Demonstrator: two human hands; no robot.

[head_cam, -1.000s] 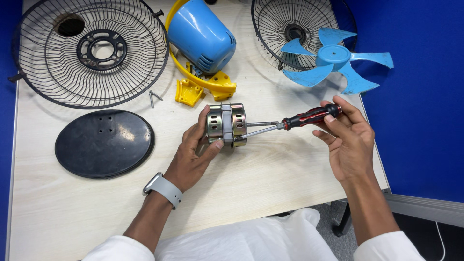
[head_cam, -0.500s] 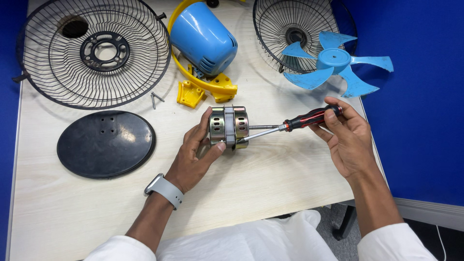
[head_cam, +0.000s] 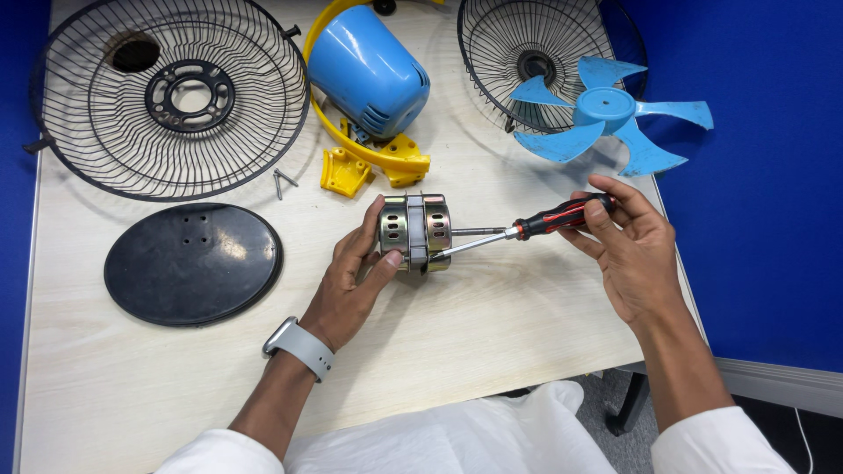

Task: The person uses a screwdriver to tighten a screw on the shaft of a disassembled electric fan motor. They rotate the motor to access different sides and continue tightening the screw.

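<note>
Two hands shared the work on one small metal motor (head_cam: 414,233), which rested on its side on the bench (head_cam: 492,342), just below the yellow bracket (head_cam: 369,162). The left hand (head_cam: 351,285) was clamped around the motor's near end, thumb on its lower edge and fingers over the top. The right hand (head_cam: 628,250) was closed around the red and black handle of a screwdriver (head_cam: 518,233), whose tip met the motor's right face just under the bare shaft that stuck out there.

Doing this step well seemed to call for a firm left grip, so the round body could not roll on the bench. The driver looked best kept in line with the screw, pressed inward while turned, because a slanted tip could slip off toward the shaft or the left thumb.

Above the motor lay the blue housing (head_cam: 369,70), sitting in the yellow bracket. Left of the motor sat a black round base plate (head_cam: 193,263), and above that a wire guard (head_cam: 176,96). Two loose screws (head_cam: 281,182) lay between that guard and the bracket. Up and right of the motor, a blue fan blade (head_cam: 615,118) leaned on a second guard (head_cam: 536,61).
</note>
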